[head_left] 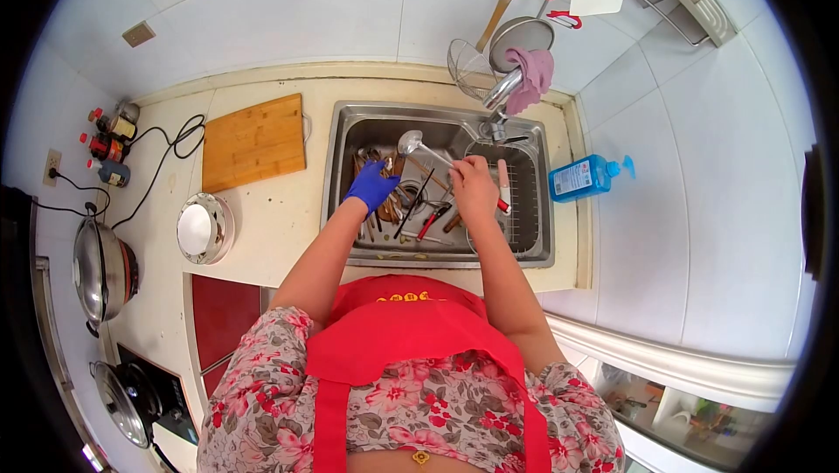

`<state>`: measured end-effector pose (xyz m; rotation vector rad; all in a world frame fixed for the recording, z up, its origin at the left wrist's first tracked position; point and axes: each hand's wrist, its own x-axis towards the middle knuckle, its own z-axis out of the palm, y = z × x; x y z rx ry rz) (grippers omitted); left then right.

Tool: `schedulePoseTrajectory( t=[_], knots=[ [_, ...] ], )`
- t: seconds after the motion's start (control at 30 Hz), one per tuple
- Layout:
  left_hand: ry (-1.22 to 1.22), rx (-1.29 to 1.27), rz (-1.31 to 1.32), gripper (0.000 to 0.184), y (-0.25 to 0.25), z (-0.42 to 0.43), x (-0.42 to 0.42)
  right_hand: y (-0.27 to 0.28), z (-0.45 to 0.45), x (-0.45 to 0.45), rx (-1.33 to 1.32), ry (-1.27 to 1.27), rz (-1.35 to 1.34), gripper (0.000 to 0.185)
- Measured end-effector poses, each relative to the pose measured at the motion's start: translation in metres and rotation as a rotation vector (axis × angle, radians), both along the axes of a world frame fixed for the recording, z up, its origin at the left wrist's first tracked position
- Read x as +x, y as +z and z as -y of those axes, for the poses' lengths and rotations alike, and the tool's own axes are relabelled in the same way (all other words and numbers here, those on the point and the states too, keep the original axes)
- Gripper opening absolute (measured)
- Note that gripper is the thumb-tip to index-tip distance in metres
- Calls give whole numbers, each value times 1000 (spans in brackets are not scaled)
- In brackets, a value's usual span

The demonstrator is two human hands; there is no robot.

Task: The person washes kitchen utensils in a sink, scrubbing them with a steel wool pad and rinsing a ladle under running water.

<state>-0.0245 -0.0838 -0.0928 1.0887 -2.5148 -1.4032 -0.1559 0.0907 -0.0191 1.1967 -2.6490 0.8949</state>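
Observation:
My right hand [474, 189] is bare and closed round the handle of a metal ladle [428, 150]. The ladle's bowl points to the left, above the sink. My left hand [372, 186], in a blue rubber glove, is over the left part of the sink with its fingers curled near a small whitish thing; what they hold is hard to make out. Below both hands, the steel sink [341, 123] holds many loose utensils, among them dark chopsticks [414, 202] and a red-handled tool [429, 225]. A wire rack [524, 202] is at its right side.
A faucet [495, 128] with a pink cloth [530, 79] stands behind the sink. The blue soap bottle [578, 179] is on the right. On the left are a wooden cutting board [253, 145], stacked bowls [206, 228], sauce bottles [109, 173] and a pot [98, 272]. A strainer [522, 40] hangs above.

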Motion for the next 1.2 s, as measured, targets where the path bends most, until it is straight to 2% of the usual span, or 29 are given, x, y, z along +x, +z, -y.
schedulePoseTrajectory(
  t=[0.23, 0.33, 0.4, 0.43, 0.5, 0.63, 0.7, 0.73, 0.8, 0.83, 0.9, 1.03, 1.13, 1.2],
  knots=[
    [13, -29, -1, 55, 16, -4, 2, 5, 2, 0, -11, 5, -9, 14],
    [10, 48, -16, 53, 17, -5, 5, -3, 0, 0, -38, 11, 4, 12],
    [31, 23, -33, 54, 9, -6, 7, -36, -4, -8, 354, 34, -94, 14],
    [29, 23, -35, 54, -1, -5, 7, -39, -7, -8, 354, 32, -95, 14],
    [-23, -135, 37, 54, -14, -1, 9, -44, -10, -7, 615, 13, -80, 14],
    [1, -87, 4, 54, -21, 1, 15, -43, -9, -10, 569, -43, -9, 19],
    [-6, -93, 0, 53, -17, 4, 14, -35, -6, -16, 364, -93, 259, 22],
    [-7, -93, 0, 53, -15, 4, 14, -37, -6, -19, 364, -94, 259, 22],
    [47, 399, -98, 54, -9, 7, 14, -39, -4, -25, 226, -95, 450, 25],
    [48, 399, -99, 54, 3, 6, 13, -37, -3, -26, 226, -94, 449, 25],
    [406, 1077, -205, 63, 21, 3, 12, -37, -3, -27, 184, -115, 637, 25],
    [318, 1217, -278, 69, 14, 11, 16, -51, -2, -31, 30, -55, 649, 22],
    [320, 1153, -259, 66, 12, 11, 15, -53, 0, -31, -37, -66, 757, 23],
    [337, 1001, -212, 55, 8, 7, 15, -51, 2, -30, -104, -72, 814, 22]
  ],
)
